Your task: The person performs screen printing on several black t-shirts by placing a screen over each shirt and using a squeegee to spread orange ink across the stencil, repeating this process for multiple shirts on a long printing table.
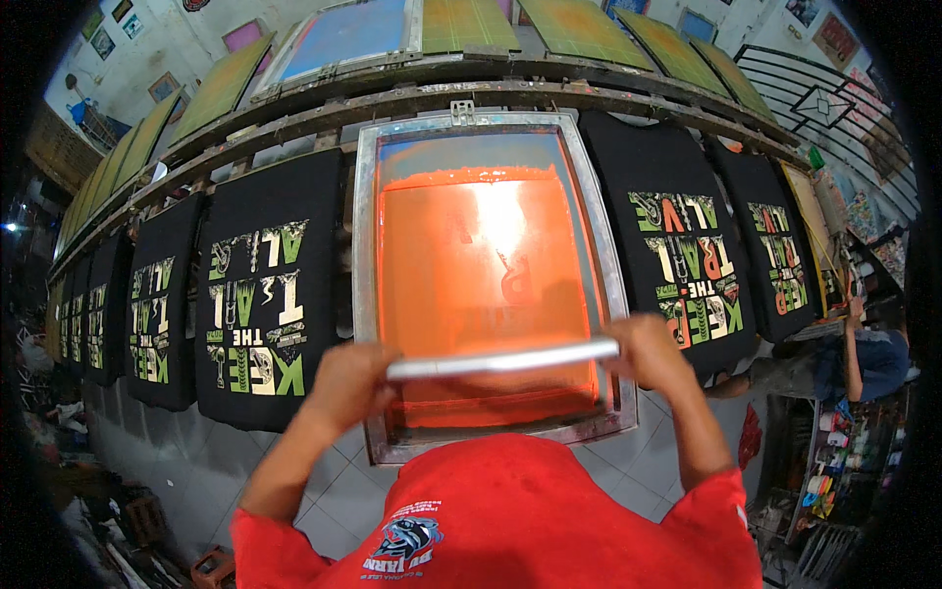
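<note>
My left hand (353, 383) and my right hand (648, 348) are wrapped round the two ends of a silver squeegee bar (500, 358), slightly smeared by motion. It lies across the lower part of a printing screen coated in glossy orange ink (461, 255). The screen's metal frame (365, 245) is clamped by a hinge (461, 112) to a long wooden rail at the back. Faint shapes show through the ink. Whatever lies beneath the screen is hidden.
Black shirts with green, cream and some orange prints line both sides (250, 285) (672, 245). Raised screens (579, 34) stand behind the rail (255, 133). At the right, a co-worker in a dark blue top (868, 363) works near a shelf of small containers (834, 456). Bricks (211, 564) lie lower left.
</note>
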A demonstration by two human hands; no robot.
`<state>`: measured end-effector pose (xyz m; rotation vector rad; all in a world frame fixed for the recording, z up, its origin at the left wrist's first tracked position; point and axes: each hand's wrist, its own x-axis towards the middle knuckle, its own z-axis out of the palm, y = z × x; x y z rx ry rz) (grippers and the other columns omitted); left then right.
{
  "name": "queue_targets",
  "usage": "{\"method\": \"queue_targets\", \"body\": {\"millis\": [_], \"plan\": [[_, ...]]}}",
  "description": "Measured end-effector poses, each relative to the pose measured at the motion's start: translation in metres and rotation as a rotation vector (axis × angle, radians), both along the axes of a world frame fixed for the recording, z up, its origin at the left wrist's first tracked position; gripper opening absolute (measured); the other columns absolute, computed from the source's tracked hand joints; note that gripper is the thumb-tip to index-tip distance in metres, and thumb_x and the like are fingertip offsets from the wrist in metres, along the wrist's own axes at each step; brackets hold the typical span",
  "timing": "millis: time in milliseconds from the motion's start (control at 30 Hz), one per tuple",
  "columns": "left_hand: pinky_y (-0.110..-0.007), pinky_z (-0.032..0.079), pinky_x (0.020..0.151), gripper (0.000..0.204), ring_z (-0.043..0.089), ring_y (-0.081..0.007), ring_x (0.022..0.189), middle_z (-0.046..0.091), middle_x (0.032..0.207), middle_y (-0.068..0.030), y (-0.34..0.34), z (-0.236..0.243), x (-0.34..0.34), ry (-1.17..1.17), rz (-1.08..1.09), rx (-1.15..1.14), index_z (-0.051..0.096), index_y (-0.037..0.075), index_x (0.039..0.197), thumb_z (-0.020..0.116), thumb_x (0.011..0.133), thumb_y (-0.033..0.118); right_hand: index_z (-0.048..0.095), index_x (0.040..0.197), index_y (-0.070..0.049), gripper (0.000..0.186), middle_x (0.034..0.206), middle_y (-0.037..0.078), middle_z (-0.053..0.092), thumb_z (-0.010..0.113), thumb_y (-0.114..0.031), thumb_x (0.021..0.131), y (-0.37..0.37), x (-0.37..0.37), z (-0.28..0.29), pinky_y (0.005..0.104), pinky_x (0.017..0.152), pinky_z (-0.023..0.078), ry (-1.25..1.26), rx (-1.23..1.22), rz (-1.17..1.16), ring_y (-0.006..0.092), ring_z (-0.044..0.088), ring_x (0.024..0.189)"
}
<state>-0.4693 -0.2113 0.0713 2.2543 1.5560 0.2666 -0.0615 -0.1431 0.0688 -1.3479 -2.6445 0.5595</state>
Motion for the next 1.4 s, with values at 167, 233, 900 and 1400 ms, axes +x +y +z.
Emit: {"method": "queue_targets", "body": {"millis": [167,233,900,1400], "plan": [[-0.048,0.052,0.073,0.019,0.066,-0.0385,0.081,0.068,0.084,-0.0169,0.173,-0.023,-0.02,0.121,0.119,0.223,0.068,0.007,0.092,0.074,0.074,0.011,0.073,0.089,-0.011,0.019,0.078,0.015,0.069,0.078,-0.019,0.072,0.172,-0.034,-0.016,0.0441,0.068,0.052,-0.013,0.312,-0.119,0.0351,0.066,0.075],[-0.048,0.053,0.073,0.027,0.067,-0.0385,0.084,0.07,0.089,-0.0182,0.24,-0.037,-0.029,0.136,0.137,0.257,0.067,0.009,0.1,0.074,0.074,0.013,0.071,0.099,-0.013,0.03,0.082,0.015,0.069,0.077,-0.028,0.074,0.246,-0.041,-0.042,0.048,0.07,0.052,0.011,0.358,-0.076,0.0361,0.067,0.079],[-0.047,0.053,0.07,0.04,0.065,-0.0367,0.088,0.064,0.098,-0.0135,-0.07,-0.094,0.028,0.046,0.178,0.145,0.059,0.008,0.098,0.074,0.061,-0.001,0.069,0.098,-0.008,0.039,0.096,0.013,0.07,0.078,-0.002,0.06,-0.067,0.009,-0.092,0.0428,0.073,0.055,-0.009,0.24,-0.119,0.0328,0.067,0.09],[-0.046,0.052,0.07,0.038,0.065,-0.0378,0.081,0.066,0.085,-0.0147,-0.04,-0.082,0.014,0.046,0.188,0.29,0.066,0.011,0.102,0.072,0.065,0.006,0.07,0.087,-0.009,0.023,0.079,0.012,0.067,0.079,-0.016,0.068,-0.023,-0.011,-0.063,0.0443,0.064,0.052,0.102,0.394,-0.087,0.0343,0.066,0.076]]}}
